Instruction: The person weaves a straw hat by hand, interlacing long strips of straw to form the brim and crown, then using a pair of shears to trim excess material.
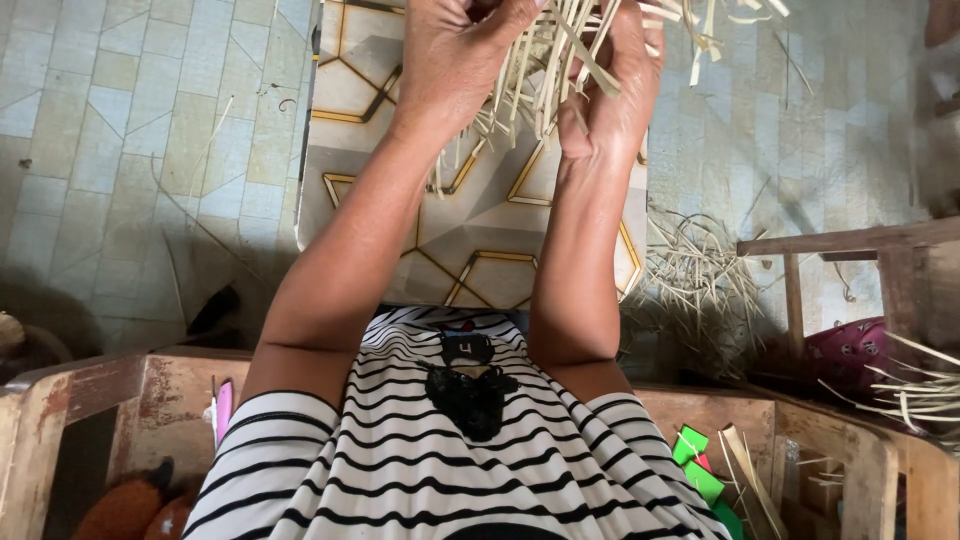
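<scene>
Both of my hands are raised at the top of the head view, working a bundle of pale flat straw strips (545, 70). My left hand (455, 60) is closed on the strips from the left side. My right hand (615, 85) grips the same bundle from the right, palm toward me, with strips running between its fingers. The strips fan out above and below the hands; their upper ends are cut off by the frame. Below the hands lies a grey mat with gold hexagon lines (480, 230). My striped black and white shirt (450, 450) fills the bottom.
A pile of loose straw scraps (700, 280) lies on the tiled floor (130, 150) to the right. A wooden frame (850, 240) stands at right beside a dark pink shoe (850, 355). Wooden compartments (150, 400) hold green pieces (700, 470) and more strips.
</scene>
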